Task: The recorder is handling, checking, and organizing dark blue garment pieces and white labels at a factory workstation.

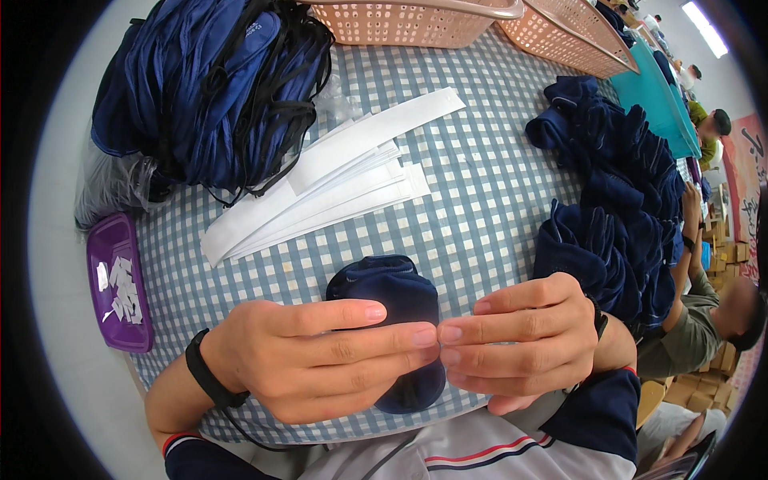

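Observation:
My left hand (332, 356) and my right hand (524, 344) are held up in front of me, fingers stretched toward each other, with some fingertips meeting in the middle. I see nothing between them; the left thumb is hidden. Behind and below them, a folded dark navy cloth piece (384, 280), rounded at its ends, lies on the checked tablecloth (488, 232), partly covered by my fingers. Beyond it is a fanned stack of long white strips (336, 176). A heap of similar navy cloth pieces (616, 184) lies to the right.
A big bundle of blue cloth items with black straps (208, 88) sits at the far left. Near it stands a purple tray (144, 320) with small white slips. Perforated beige baskets (416, 24) and a teal bin (656, 96) line the far side. A co-worker (688, 328) sits at right.

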Available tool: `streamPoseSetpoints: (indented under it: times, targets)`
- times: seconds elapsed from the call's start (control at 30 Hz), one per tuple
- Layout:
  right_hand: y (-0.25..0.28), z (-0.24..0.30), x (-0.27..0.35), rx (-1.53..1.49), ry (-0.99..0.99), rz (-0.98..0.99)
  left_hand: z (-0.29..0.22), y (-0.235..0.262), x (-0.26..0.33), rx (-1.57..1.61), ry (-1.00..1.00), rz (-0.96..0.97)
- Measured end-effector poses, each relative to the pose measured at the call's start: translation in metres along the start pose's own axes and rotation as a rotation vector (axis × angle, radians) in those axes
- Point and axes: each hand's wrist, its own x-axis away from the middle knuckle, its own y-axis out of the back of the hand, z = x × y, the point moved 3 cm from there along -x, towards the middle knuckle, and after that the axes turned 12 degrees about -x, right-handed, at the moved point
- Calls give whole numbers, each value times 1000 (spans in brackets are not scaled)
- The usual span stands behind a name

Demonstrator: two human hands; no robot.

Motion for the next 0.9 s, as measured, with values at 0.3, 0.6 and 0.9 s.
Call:
streamPoseSetpoints:
  times: [0.3, 0.6, 0.9]
  targets:
    - [-2, -3, 0, -21, 17, 20, 1, 0, 0, 1, 0, -13]
    - [-2, -4, 0, -43, -2, 36, 1, -3, 2, 48, 4, -102]
    - [-9, -1, 0, -83, 28, 44, 1, -8, 4, 145, -54, -2]
